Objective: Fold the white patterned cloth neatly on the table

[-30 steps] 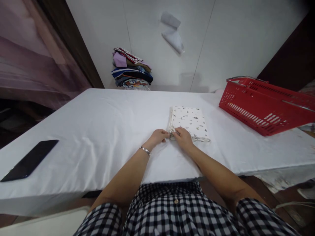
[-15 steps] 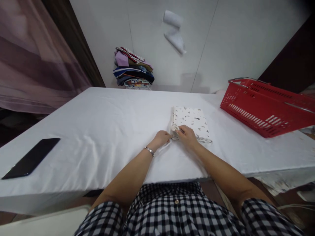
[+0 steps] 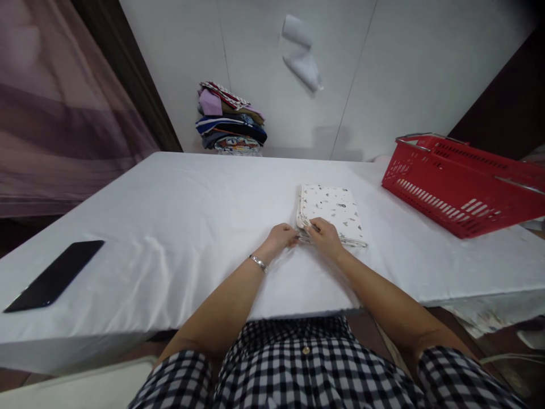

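Here, we have a folded white cloth with a small scattered print lying on the table, a little right of the middle and close to the near edge. Our 2 hands meet at its near left corner. The left hand, with 1 silver bracelet at the wrist, has a narrow grip, its fingertips pinching the cloth right at that corner. The right hand lies over the near edge, its grip also narrow, thumb and fingers holding the folded layers just beside the other hand.

We see a red shopping basket to the right, well apart from the cloth, and a black flat device at the far left. Beyond the far edge stands a stack of folded clothes, and behind it a curled white paper shows against the pale wall.
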